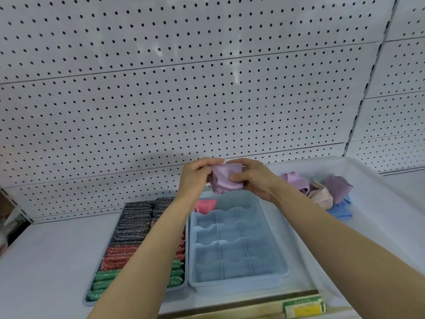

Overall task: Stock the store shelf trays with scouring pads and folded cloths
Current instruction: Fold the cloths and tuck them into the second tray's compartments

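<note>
My left forearm hides part of the scouring pad tray [128, 229] and of the pink cloth [205, 205] in the divided tray's [239, 283] far-left compartment. Both grips, left hand [195, 176] and right hand [250, 178], pinch a lilac cloth [226, 177] above that tray's far edge. Loose cloths [322, 189] lie in the white bin [379, 215] at the shelf's right

Divider tray [236, 282]: nearly all cells open from above, thin divider walls between; only 11 o'clock corner cell blocked by pink cloth [205, 205]. Pad tray [138, 238] at 9 o'clock packed full, no gaps. Pegboard [184, 88] walls off 12 o'clock. Shelf [46, 261] bare at 8 o'clock.
</note>
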{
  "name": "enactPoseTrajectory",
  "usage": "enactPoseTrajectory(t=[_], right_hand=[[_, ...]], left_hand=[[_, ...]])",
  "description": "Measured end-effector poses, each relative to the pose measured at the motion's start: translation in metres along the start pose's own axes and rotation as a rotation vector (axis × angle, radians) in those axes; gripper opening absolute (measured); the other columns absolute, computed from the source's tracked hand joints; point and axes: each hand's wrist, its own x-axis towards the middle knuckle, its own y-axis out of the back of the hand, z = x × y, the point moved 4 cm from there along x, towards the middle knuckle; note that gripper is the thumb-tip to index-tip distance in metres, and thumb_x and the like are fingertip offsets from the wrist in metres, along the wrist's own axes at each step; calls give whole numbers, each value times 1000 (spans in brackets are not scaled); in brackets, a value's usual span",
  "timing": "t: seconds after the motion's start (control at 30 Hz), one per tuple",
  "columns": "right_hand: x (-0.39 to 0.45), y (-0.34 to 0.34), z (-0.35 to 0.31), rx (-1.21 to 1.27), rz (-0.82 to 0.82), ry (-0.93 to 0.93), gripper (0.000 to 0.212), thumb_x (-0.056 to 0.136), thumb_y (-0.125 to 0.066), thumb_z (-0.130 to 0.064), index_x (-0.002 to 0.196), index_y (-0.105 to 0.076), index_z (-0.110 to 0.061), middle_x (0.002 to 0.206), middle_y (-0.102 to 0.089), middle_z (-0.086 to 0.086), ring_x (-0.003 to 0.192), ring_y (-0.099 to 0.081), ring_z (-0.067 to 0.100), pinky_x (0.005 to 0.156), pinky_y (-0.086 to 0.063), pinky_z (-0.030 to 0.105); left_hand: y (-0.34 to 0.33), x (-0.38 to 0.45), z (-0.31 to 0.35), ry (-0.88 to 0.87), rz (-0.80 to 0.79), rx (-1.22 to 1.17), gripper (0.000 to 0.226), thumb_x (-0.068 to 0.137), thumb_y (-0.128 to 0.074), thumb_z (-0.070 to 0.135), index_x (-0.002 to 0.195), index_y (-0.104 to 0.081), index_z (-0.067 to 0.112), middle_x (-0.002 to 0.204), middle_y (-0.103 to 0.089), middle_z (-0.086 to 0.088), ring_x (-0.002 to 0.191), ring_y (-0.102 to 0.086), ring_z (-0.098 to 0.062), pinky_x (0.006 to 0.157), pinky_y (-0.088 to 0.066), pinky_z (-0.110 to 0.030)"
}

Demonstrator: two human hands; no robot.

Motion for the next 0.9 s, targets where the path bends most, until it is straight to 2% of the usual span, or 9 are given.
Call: enactPoseTrajectory(t=[0.07,0.13,0.27,0.37,0.47,0.63,0.7,0.77,0.9], right_hand=[[4,-1,5,15,60,44,38,77,-57,18,110,-61,-1,94,-62,13,85,-59,26,76,-53,37],[9,1,11,7,105,75,38,75,-58,20,102,-62,-7,87,-63,10,80,-59,22,70,-53,32],[17,5,24,-437,145,114,34,70,-71,4,100,-65,-11,87,-64,4,76,-57,14,64,-48,20],[30,5,35,-836,128,182,35,64,-83,-26,95,-66,-22,87,-66,-4,76,-58,9,68,-46,22],[47,4,53,-1028,90,147,26,69,-79,-28,91,-67,-23,80,-67,-4,75,-59,13,71,-49,30],[69,10,81,-1241,130,-13,16,76,-60,-10,88,-66,-19,87,-69,6,85,-62,27,66,-47,31],[76,9,91,-1267,115,-33,16,77,-61,-13,90,-65,-22,89,-68,5,87,-62,27,63,-41,28],[82,3,101,-1293,70,-27,19,75,-61,-12,92,-64,-20,91,-68,8,89,-61,28,65,-41,28],[92,-4,114,-1382,-36,-81,22,78,-64,-13,99,-61,-18,96,-69,10,92,-62,29,69,-45,29]], left_hand=[[2,5,-10,55,-73,-3,25,88,-63,16,110,-70,24,106,-71,-4,96,-67,-22,88,-55,-39],[5,12,-24,27,-116,201,38,74,-79,26,111,-67,28,104,-70,-1,96,-67,-19,88,-56,-37],[3,23,-46,-21,-73,542,23,70,-77,12,88,-71,25,80,-72,1,80,-67,-21,77,-53,-35],[-1,32,-61,-11,-88,638,22,71,-74,14,90,-73,24,77,-69,4,76,-63,-16,64,-47,-23],[-7,39,-76,24,-137,643,19,72,-70,11,85,-71,24,75,-68,-2,66,-58,-16,53,-43,-23],[1,43,-110,45,-231,786,36,70,-68,7,102,-71,24,90,-71,-2,75,-67,-24,64,-56,-33],[5,44,-122,-12,-255,939,26,73,-70,14,97,-68,24,96,-70,-3,88,-65,-28,71,-52,-31],[5,46,-134,-72,-257,1090,32,79,-67,17,111,-65,22,107,-68,-3,99,-61,-27,78,-46,-33],[-4,55,-147,-120,-230,1175,33,84,-64,23,116,-62,26,113,-66,0,104,-58,-23,83,-43,-32]])
